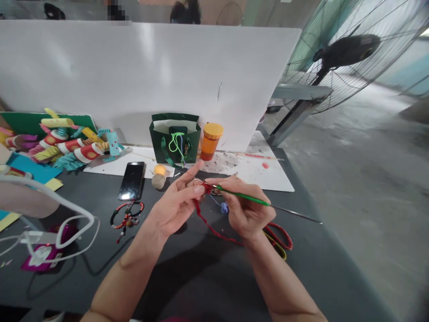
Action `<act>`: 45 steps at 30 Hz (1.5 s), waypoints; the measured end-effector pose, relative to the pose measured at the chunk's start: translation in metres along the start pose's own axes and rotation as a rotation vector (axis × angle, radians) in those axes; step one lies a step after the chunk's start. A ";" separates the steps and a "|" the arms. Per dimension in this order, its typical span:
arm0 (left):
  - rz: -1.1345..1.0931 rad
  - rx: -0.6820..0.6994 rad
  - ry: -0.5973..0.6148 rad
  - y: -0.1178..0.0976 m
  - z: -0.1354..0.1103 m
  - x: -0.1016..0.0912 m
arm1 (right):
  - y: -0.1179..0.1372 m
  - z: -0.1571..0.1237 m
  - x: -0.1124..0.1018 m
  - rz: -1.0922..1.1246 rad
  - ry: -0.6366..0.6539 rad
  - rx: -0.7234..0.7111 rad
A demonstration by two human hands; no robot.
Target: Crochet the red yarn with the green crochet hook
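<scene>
Over the dark table, my left hand pinches a small piece of red crochet work between thumb and fingers, its index finger stretched upward. My right hand grips a crochet hook with a green handle, its metal shaft sticking out to the right. The hook's tip meets the red stitches. From the work a red yarn strand hangs down and runs right, passing behind my right wrist. A small blue-violet item lies just beyond my hands. Red and olive cord loops rest beside my right forearm.
Behind stand a dark green paper bag and an orange jar against a white partition. Left are a phone, a beaded bracelet, colourful paper crafts and a white cable. A large fan stands right.
</scene>
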State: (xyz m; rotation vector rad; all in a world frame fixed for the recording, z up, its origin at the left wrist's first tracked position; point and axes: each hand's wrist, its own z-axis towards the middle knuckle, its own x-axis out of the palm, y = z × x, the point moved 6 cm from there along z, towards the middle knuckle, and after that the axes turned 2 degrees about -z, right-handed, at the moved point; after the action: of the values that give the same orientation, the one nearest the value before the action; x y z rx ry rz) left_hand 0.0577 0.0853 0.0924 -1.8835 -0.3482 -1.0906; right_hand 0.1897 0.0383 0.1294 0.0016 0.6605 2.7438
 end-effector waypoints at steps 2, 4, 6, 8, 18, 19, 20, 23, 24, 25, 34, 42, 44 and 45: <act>0.024 0.031 -0.004 -0.003 0.001 -0.001 | 0.000 -0.002 -0.002 -0.033 -0.045 0.044; 0.044 0.049 -0.005 -0.004 0.001 -0.002 | 0.000 -0.003 -0.005 -0.099 -0.069 0.107; 0.066 0.065 0.001 -0.006 0.001 -0.002 | -0.002 -0.003 -0.007 -0.102 -0.091 0.200; 0.091 0.071 0.015 -0.007 0.001 -0.002 | -0.007 -0.002 -0.008 -0.003 -0.102 0.311; 0.181 0.084 0.087 -0.006 -0.001 0.006 | -0.033 -0.006 0.012 0.335 -0.070 0.555; 0.191 0.097 0.083 -0.007 -0.001 0.007 | -0.033 -0.009 0.013 0.323 -0.084 0.560; 0.203 0.114 0.079 -0.009 -0.002 0.007 | -0.033 -0.011 0.014 0.311 -0.105 0.565; 0.230 0.181 0.061 -0.013 -0.002 0.007 | -0.032 -0.012 0.013 0.300 -0.131 0.562; 0.232 0.200 0.056 -0.014 -0.002 0.006 | -0.031 -0.011 0.012 0.301 -0.129 0.554; 0.231 0.216 0.048 -0.015 -0.001 0.005 | -0.029 -0.010 0.012 0.297 -0.128 0.543; 0.233 0.314 -0.056 -0.013 -0.002 0.001 | -0.003 -0.001 0.010 -0.047 -0.007 0.126; 0.128 0.096 0.043 -0.003 -0.002 0.005 | -0.009 -0.013 0.010 0.075 -0.195 0.296; 0.126 0.078 0.048 -0.003 -0.002 0.004 | -0.012 -0.015 0.009 0.084 -0.230 0.394; 0.127 0.071 0.050 -0.003 -0.002 0.004 | -0.013 -0.016 0.008 0.067 -0.245 0.423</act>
State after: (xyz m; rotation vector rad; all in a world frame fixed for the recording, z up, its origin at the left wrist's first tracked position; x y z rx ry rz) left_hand 0.0571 0.0848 0.0973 -1.7869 -0.2327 -1.0254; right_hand 0.1849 0.0443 0.1086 0.4540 1.1659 2.5498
